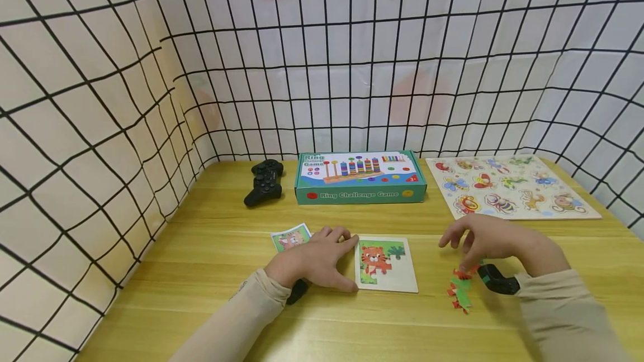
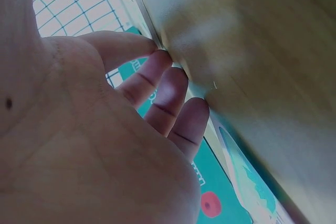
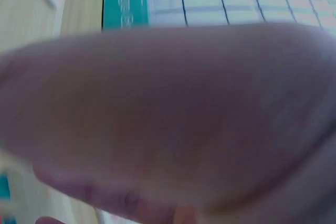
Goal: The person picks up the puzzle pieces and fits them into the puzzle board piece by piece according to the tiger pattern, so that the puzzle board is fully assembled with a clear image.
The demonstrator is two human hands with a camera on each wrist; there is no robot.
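A small jigsaw board lies on the table, part of its tiger picture fitted and part bare wood. My left hand rests at the board's left edge, fingers spread, thumb and index finger right at that edge. In the left wrist view, the fingertips meet the tabletop. Under that hand, a tiger picture card is partly hidden. My right hand hovers by a small heap of red and green puzzle pieces, its fingers loosely bent and thumb tip over the heap. Nothing shows between its fingers.
A Ring Challenge Game box stands behind the board. At its left lies a black game controller. A wooden insect puzzle board lies at the back right. White walls with black grid lines enclose the table.
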